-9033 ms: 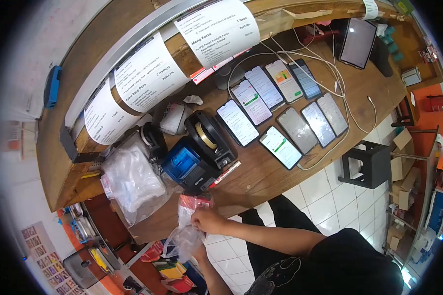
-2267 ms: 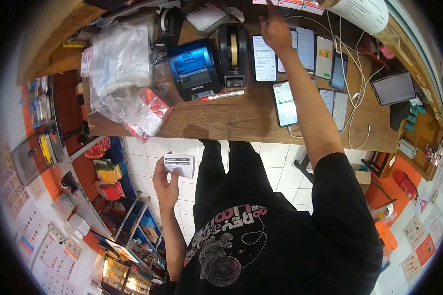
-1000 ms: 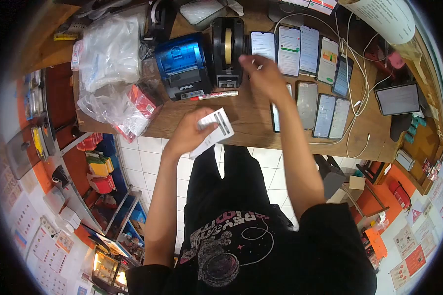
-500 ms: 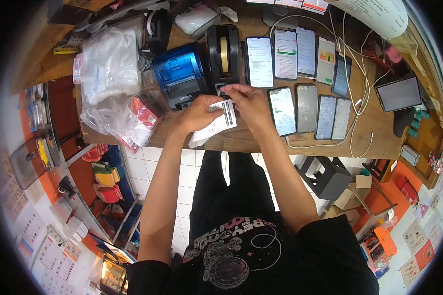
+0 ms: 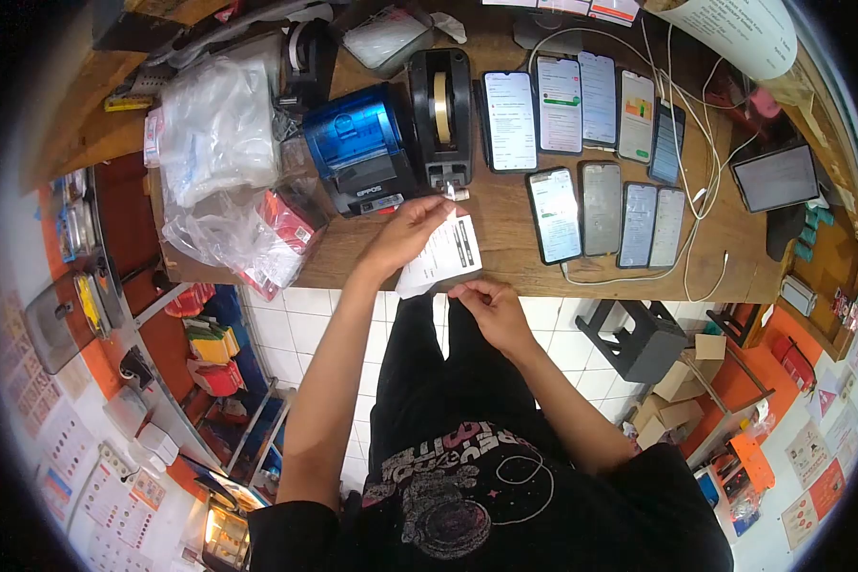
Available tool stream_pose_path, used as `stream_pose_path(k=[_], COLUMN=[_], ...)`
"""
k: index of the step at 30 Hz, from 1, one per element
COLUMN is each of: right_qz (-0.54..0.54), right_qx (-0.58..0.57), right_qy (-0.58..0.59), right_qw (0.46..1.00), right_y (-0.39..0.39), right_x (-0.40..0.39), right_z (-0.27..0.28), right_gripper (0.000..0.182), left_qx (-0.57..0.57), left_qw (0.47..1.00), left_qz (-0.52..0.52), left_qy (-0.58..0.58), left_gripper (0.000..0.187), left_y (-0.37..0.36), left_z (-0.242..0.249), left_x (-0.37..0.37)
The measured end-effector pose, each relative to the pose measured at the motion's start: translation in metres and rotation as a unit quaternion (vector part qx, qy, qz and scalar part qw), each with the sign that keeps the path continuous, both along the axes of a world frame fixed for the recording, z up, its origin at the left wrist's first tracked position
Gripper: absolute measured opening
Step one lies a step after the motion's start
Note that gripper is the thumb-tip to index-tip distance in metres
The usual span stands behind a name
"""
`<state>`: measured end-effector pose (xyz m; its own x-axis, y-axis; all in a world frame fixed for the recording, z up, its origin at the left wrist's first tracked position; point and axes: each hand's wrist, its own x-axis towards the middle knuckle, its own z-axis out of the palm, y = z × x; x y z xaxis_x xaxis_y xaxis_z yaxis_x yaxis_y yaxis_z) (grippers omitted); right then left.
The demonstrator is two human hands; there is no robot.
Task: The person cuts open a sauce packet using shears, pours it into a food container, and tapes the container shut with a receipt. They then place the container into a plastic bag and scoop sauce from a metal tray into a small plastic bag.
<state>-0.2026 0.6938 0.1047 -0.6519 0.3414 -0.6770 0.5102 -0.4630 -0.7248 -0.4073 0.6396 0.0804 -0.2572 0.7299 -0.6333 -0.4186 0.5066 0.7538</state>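
My left hand (image 5: pixel 408 238) pinches a white printed receipt (image 5: pixel 451 250) by its upper left side, just past the table's front edge. A small clear strip, seemingly tape, shows at the fingertips. My right hand (image 5: pixel 496 310) is below the receipt's lower right corner, fingers curled together; whether anything is between them cannot be made out. Beyond the left hand stands a black tape dispenser (image 5: pixel 462 124) with a roll of yellowish tape (image 5: pixel 440 108). Beside it is a blue and black receipt printer (image 5: pixel 360 153).
Several phones (image 5: pixel 555 214) lie in two rows on the wooden table (image 5: pixel 505 267), with white cables (image 5: pixel 701 219) around them. Plastic bags (image 5: pixel 219 124) and a red packet (image 5: pixel 291 224) cover the left side. A tablet (image 5: pixel 775 178) is at the right, a black stool (image 5: pixel 629 343) below.
My right hand has left the tape dispenser and come down toward my body, below the receipt. My left hand has shifted slightly right with the receipt.
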Motion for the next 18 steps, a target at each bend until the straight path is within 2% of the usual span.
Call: stream_pose_path(k=[1, 3, 5, 6, 7, 9, 11, 13, 15, 17, 18], right_qz=[-0.002, -0.01, 0.002, 0.017, 0.016, 0.013, 0.016, 0.066, 0.058, 0.178, 0.225], right_qx=[0.0, 0.012, 0.027, 0.043, 0.044, 0.024, 0.014, 0.008, 0.0, 0.02, 0.069], right_qy=[0.001, -0.008, -0.013, -0.018, -0.015, -0.016, -0.038, -0.024, 0.02, 0.022, 0.03], right_qw=[1.0, 1.0, 1.0, 0.999, 0.999, 1.0, 0.999, 0.997, 0.998, 0.984, 0.971], right_y=[0.001, 0.007, 0.017, 0.021, 0.022, 0.027, 0.037, 0.031, 0.027, 0.017, 0.01], right_x=[-0.001, -0.007, -0.01, -0.01, -0.009, -0.011, -0.012, -0.002, -0.002, -0.007, -0.014], right_z=[0.001, 0.002, -0.007, -0.009, -0.007, -0.001, 0.008, 0.019, 0.02, 0.027, 0.025], right_gripper=[0.023, 0.019, 0.019, 0.018, 0.018, 0.018, 0.018, 0.02, 0.021, 0.019, 0.018], left_qx=[0.023, -0.004, -0.111, -0.094, -0.094, -0.204, -0.181, -0.056, -0.081, -0.042, -0.026], left_qw=[1.0, 0.999, 0.961, 0.912, 0.911, 0.896, 0.883, 0.908, 0.912, 0.904, 0.894], left_qz=[0.017, 0.031, 0.019, 0.017, 0.017, 0.001, -0.001, 0.084, 0.066, 0.271, 0.327], left_qy=[0.007, 0.034, 0.251, 0.399, 0.401, 0.394, 0.432, 0.406, 0.397, 0.329, 0.307], left_gripper=[0.031, 0.034, 0.032, 0.026, 0.026, 0.02, 0.018, 0.017, 0.016, 0.018, 0.019], left_y=[0.001, 0.009, 0.019, 0.019, 0.021, 0.024, 0.022, 0.006, -0.018, -0.062, -0.087], left_z=[-0.003, -0.003, 0.001, -0.017, -0.017, -0.01, 0.002, 0.03, 0.048, 0.03, 0.018], left_x=[0.003, 0.007, 0.008, 0.013, 0.017, 0.021, 0.022, 0.029, 0.034, 0.053, 0.062])
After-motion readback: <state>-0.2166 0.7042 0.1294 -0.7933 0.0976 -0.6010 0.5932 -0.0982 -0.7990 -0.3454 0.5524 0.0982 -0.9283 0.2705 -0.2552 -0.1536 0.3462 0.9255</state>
